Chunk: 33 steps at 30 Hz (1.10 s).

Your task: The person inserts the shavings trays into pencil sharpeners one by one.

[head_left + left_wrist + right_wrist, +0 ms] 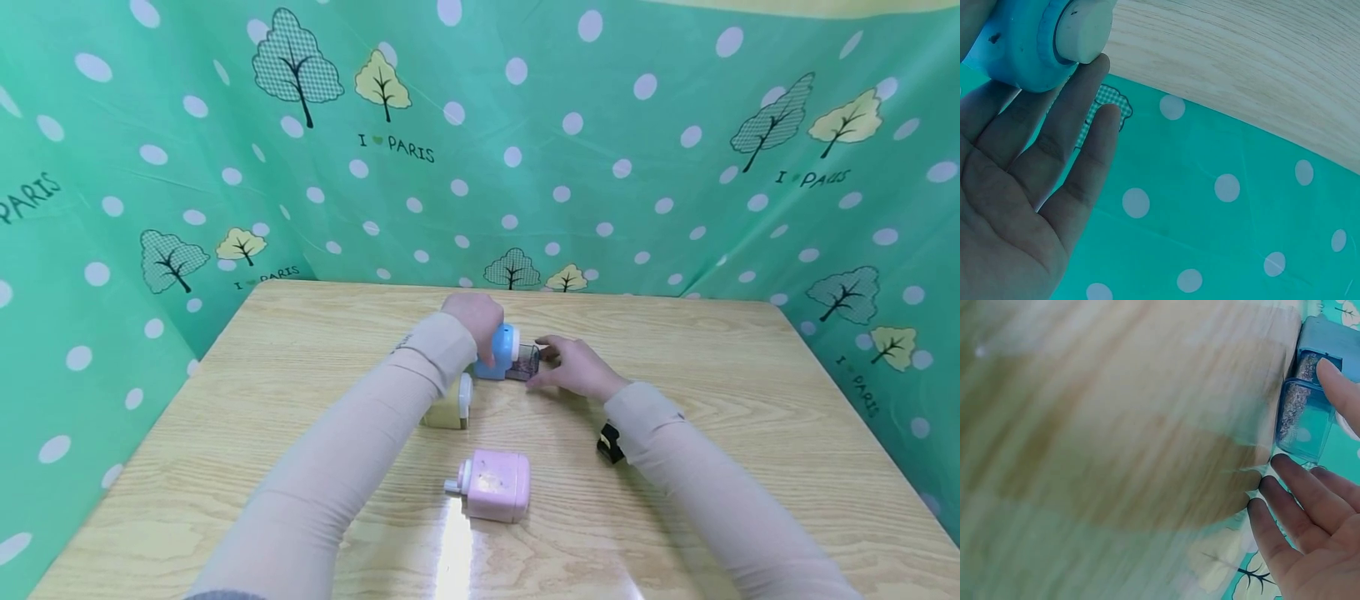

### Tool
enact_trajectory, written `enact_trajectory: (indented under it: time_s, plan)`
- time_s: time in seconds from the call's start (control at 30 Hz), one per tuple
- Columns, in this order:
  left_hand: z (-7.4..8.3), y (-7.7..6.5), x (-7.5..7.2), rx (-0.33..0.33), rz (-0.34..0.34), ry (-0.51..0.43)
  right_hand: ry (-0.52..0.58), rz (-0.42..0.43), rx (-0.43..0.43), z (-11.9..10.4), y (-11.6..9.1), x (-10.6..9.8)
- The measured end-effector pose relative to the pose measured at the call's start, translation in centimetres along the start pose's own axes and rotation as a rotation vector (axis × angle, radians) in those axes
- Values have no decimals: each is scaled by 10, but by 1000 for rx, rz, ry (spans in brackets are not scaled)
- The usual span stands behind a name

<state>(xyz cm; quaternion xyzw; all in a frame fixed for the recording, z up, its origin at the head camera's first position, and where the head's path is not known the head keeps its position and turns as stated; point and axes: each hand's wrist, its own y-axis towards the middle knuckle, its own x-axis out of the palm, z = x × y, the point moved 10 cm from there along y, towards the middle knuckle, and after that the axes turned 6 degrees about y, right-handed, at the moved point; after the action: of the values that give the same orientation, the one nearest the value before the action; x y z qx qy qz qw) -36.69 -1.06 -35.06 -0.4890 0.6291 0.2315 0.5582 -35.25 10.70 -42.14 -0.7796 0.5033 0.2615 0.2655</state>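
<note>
In the head view a blue pencil sharpener (491, 364) lies at the far middle of the table. My left hand (477, 321) grips it from above and behind; the left wrist view shows the sharpener body (1029, 47) between thumb and fingers, by its pale round knob (1085, 31). A clear drawer with shavings (1302, 419) sticks out of the sharpener toward the right. My right hand (576, 368) is at the drawer's outer end, thumb (1338, 387) over one side and fingers stretched out near the tabletop, not curled round it.
A yellow sharpener (447, 408) stands partly behind the left forearm. Nearer lies a pink sharpener (497, 486) with its crank side to the left. A small black object (610, 444) is beside the right cuff. A green polka-dot curtain (517, 158) borders the wooden table (675, 333).
</note>
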Motion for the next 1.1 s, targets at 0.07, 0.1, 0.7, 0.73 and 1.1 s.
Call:
enact_trajectory:
  time_s: [0.07, 0.1, 0.7, 0.73, 1.1]
  plan:
    - [0, 0, 0, -2, 0, 4, 7, 6, -6, 1, 0, 0]
    - [0, 1, 1, -4, -2, 5, 11, 9, -10, 1, -1, 0]
    - [0, 2, 3, -14, -10, 10, 36, 28, -14, 3, 1, 0]
    - [0, 2, 3, -14, -9, 11, 36, 29, -18, 2, 1, 0]
    - [-1, 2, 2, -20, 2, 22, 32, 38, -37, -3, 0, 1]
